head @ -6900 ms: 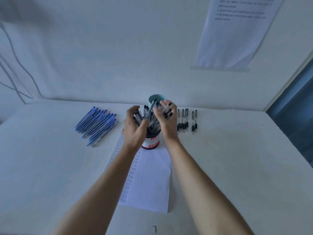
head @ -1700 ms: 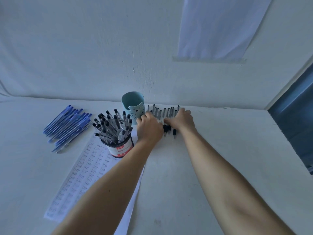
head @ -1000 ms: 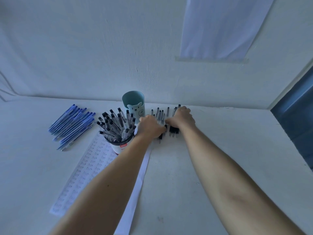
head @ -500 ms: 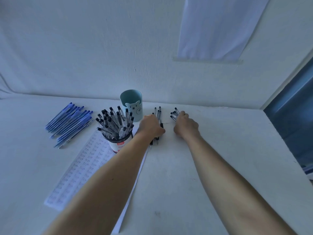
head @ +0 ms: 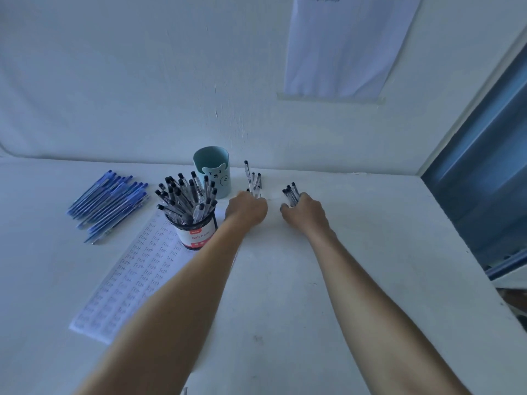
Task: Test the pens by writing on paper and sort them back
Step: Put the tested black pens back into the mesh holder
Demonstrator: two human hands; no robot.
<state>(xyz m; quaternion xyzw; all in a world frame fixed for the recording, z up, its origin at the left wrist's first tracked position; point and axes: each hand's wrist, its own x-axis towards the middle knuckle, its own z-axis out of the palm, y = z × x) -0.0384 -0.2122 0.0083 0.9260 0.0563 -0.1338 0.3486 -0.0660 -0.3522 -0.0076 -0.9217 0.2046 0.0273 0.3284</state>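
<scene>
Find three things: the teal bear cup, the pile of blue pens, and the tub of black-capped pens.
teal bear cup (head: 214,177): head view, on the bear face on its front wall.
blue pens (head: 108,202): head view, middle of the pile.
tub (head: 196,236): head view, on its labelled wall.

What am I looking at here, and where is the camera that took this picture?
No machine here: a person is working bare-handed, filmed by a wide-angle camera worn on the head, looking down at a white table. The left hand grips one bunch of black pens; the right hand grips a second bunch. A teal bear cup and a labelled can full of black pens stand left of the hands. Blue pens lie piled at the left. A paper sheet covered in handwritten test words lies beside them.
</scene>
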